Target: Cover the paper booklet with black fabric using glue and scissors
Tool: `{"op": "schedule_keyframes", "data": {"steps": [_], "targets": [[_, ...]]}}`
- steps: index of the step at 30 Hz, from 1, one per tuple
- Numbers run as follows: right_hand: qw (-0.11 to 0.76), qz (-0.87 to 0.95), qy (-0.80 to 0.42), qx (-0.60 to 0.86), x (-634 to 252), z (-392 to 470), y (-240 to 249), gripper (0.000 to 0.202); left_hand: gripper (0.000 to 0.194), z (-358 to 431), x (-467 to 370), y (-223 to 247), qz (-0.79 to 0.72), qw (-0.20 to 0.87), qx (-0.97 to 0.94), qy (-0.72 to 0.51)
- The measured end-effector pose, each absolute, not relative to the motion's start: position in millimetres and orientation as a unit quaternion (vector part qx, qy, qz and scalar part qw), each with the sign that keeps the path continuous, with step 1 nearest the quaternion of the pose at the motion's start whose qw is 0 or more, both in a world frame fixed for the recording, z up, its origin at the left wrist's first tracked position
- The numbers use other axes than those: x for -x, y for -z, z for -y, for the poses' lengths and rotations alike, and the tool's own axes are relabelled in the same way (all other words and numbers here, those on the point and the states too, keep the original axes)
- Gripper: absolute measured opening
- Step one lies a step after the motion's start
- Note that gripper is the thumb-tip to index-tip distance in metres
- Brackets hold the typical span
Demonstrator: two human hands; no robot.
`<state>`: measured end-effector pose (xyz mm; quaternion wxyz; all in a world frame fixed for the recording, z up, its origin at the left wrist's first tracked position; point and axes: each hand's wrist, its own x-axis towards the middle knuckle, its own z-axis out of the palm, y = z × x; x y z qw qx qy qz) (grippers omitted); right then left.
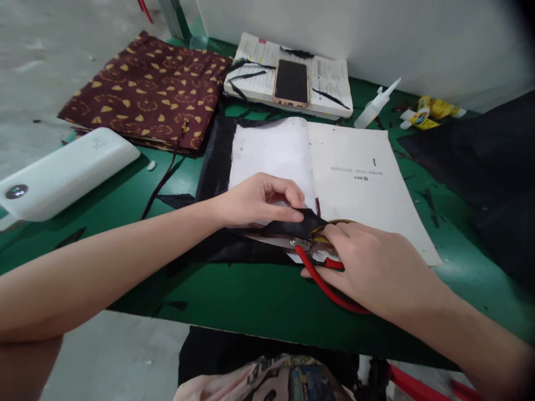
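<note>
An open book [267, 150] with white pages lies on the table, and thin black sheet material [213, 150] sticks out past its left and near edges. My left hand [267, 200] pinches a raised strip of this black material [303, 223] between thumb and fingers, above the book's near edge. Close on its right, my right hand [368, 262] is wrapped round scissors [320, 278] with red-covered handles. The scissors point left at the black strip; their blades are partly hidden by it. A yellow curved piece shows by the right fingers, its kind unclear.
Left stand a white power bank [71, 172] and a maroon patterned cloth bundle [146, 94]. Behind are a phone [291, 82] on a thick book [246, 72], a glue bottle [371, 108] and yellow tubes [430, 114]. Black sheet [493, 167] lies right; black scraps dot the green table [251, 295].
</note>
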<state>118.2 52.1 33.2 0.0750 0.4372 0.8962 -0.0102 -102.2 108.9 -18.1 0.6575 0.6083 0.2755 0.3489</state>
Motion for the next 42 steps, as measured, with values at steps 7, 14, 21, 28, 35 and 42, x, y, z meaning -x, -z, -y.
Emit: {"op": "schedule_keyframes", "data": {"steps": [7,14,21,28,35,42], "targets": [[0.082,-0.901,0.029,-0.424,-115,-57,-32,0.037,0.015,-110,103,18,-0.287,0.663,-0.599,-0.346],[0.105,-0.894,0.053,-0.432,-115,-58,-33,0.038,0.014,-111,104,19,-0.286,0.669,-0.591,-0.348],[0.111,-0.895,0.048,-0.43,-117,-58,-32,0.036,0.014,-112,103,18,-0.293,0.691,-0.559,-0.353],[0.132,-0.894,0.014,-0.427,-116,-59,-35,0.026,0.008,-113,104,23,-0.288,0.718,-0.522,-0.359],[0.108,-0.896,0.002,-0.43,-111,-56,-39,0.037,0.009,-114,105,25,-0.292,0.721,-0.516,-0.36],[0.133,-0.89,0.029,-0.434,-104,-58,-41,0.038,0.009,-114,106,26,-0.287,0.716,-0.528,-0.356]]}}
